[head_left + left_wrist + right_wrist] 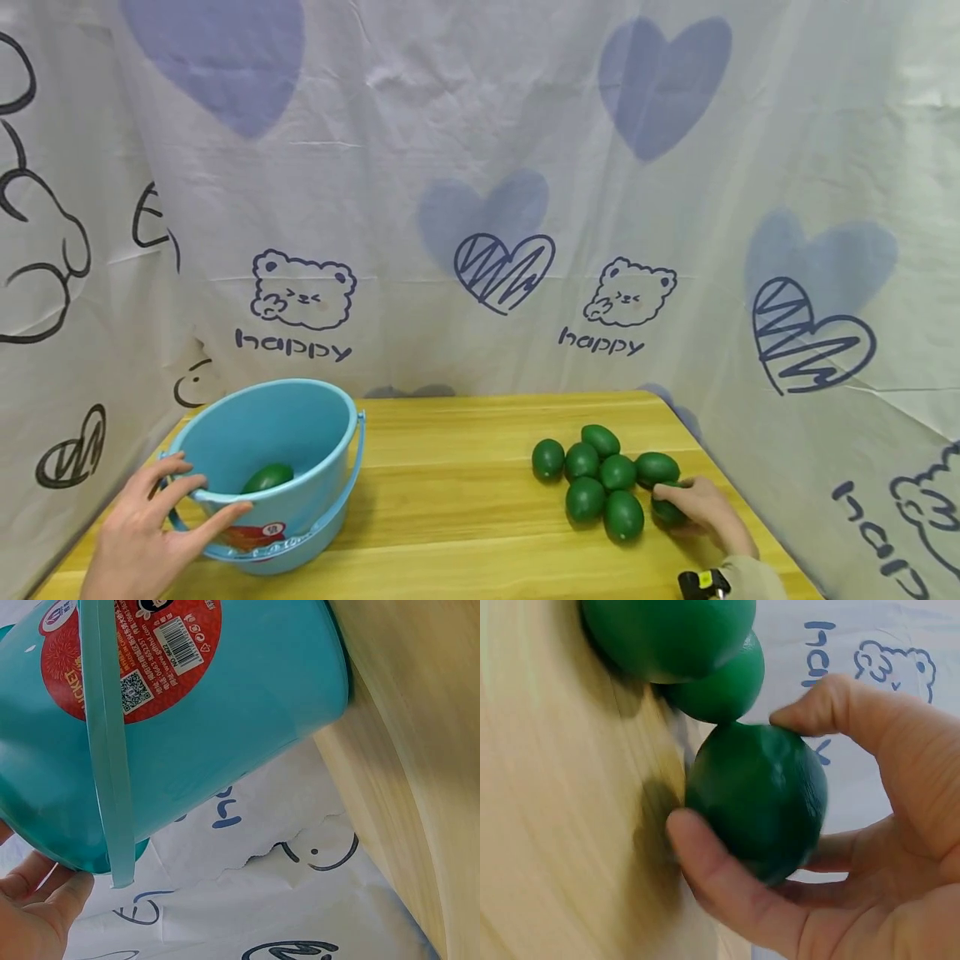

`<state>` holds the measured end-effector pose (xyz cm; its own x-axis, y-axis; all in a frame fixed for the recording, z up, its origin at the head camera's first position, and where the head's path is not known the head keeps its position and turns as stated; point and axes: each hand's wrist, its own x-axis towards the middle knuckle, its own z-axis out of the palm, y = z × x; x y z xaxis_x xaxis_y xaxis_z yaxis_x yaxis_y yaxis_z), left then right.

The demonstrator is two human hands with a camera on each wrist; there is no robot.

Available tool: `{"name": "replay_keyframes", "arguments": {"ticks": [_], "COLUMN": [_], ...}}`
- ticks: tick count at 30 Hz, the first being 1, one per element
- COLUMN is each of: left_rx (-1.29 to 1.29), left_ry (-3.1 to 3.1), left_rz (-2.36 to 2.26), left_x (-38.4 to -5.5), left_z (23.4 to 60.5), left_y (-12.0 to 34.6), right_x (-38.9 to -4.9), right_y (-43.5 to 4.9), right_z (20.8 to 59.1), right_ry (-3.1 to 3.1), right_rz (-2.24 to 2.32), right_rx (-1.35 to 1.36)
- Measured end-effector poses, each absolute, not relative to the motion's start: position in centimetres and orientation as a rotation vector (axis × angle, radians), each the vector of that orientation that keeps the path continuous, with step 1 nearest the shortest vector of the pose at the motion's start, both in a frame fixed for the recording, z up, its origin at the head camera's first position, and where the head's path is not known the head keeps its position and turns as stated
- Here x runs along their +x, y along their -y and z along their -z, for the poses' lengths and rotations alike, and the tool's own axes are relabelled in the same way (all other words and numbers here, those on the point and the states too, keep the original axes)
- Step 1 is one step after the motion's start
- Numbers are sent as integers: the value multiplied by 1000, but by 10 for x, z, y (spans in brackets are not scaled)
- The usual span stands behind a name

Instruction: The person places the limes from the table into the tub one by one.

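Note:
On the left of the head view stands a light blue bucket (315,508) with one green oval fruit (268,477) inside. My left hand (146,525) grips its near left rim, fingers over the edge and thumb outside. At the right, my right hand (708,508) holds another smooth dark green oval fruit (757,799) between thumb and fingers, low over the wood. In the right wrist view this fruit appears to touch a neighbouring one (724,686). Several more such fruits (585,500) lie in a cluster left of that hand.
A yellow wooden table (442,500) carries everything. White cloth (405,208) with hearts and bear drawings hangs behind and on both sides. The bucket's handle (352,475) hangs down along its near side, and a red label (172,660) is on its wall.

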<state>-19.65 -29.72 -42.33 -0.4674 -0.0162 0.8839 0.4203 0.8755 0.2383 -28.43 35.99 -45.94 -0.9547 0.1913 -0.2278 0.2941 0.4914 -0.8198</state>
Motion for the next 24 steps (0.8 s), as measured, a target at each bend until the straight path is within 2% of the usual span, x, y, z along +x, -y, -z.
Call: {"name": "replay_keyframes", "arguments": {"ticks": [8,15,24], "left_rx": [-317,-309,-308], "left_ry": [2000,2003,2000], "left_rz": [531,544,529], "left_x": [-197,-196,-197], "left_z": [424,426,424], "left_y": [299,299,299], "right_x": [-287,-290,-293], "right_y": [-365,-358,-335], "right_z": [459,458,443], "right_ry": [-2612,-2936,-2965], "right_rz": [1632,1413,1432], "right_rx": [434,460,419]}}
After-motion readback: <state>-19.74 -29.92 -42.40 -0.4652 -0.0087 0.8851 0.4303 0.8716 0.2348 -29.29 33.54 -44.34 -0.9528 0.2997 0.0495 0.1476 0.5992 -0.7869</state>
